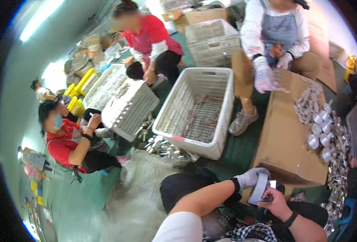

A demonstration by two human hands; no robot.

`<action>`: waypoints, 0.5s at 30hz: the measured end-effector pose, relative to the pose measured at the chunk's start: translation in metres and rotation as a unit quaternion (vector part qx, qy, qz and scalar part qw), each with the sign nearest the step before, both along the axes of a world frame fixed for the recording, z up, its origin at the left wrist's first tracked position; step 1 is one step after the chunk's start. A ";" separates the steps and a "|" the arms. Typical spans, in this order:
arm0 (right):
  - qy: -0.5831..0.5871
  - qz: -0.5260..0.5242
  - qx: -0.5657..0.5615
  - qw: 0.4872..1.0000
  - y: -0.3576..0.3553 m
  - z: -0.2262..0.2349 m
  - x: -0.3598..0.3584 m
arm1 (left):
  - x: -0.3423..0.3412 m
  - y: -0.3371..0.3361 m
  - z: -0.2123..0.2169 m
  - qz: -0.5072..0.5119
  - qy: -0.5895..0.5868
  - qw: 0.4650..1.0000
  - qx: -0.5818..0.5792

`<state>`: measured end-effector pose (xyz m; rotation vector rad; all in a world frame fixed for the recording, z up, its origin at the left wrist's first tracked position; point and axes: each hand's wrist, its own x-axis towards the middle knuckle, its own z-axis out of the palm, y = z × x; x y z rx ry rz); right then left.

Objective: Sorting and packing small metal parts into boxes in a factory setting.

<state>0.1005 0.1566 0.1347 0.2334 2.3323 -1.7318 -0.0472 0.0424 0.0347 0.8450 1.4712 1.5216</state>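
Note:
My left hand (249, 178), in a pale glove with a dark wrist band, is closed on a white, roll-like round thing (259, 188) above my lap. Close beside it, my bare right hand (278, 205) has its fingers bent around something small, dark and shiny at the roll's edge; its kind is too small to make out. Both hands are just in front of the near end of a large cardboard box (281, 121). On that box lie flat grey metal pieces (307, 103) and several white-topped round pieces (321, 129).
A white plastic crate (222, 137) with metal pieces inside stands ahead. Loose metal parts (162, 146) lie by a whitish sack (138, 181); more shiny parts (337, 173) heap at the right. Co-workers sit around, one with gloved hands (265, 76) at the box's far end.

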 end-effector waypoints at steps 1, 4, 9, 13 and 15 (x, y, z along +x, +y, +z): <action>0.000 0.013 -0.007 1.000 -0.007 0.002 0.000 | 0.002 -0.010 -0.017 0.007 -0.052 0.998 0.024; 0.002 -0.001 -0.006 1.000 0.002 0.005 0.000 | 0.001 -0.005 0.005 0.001 -0.087 0.996 -0.001; -0.006 0.038 0.008 0.999 -0.004 0.011 -0.005 | 0.001 -0.017 -0.031 0.018 -0.243 0.970 0.009; -0.011 0.028 0.005 1.000 0.003 0.009 -0.001 | -0.003 -0.011 0.001 -0.017 -0.155 0.986 -0.055; 0.000 0.029 -0.012 0.999 -0.001 0.002 0.000 | -0.004 -0.016 -0.008 -0.005 -0.218 0.975 -0.029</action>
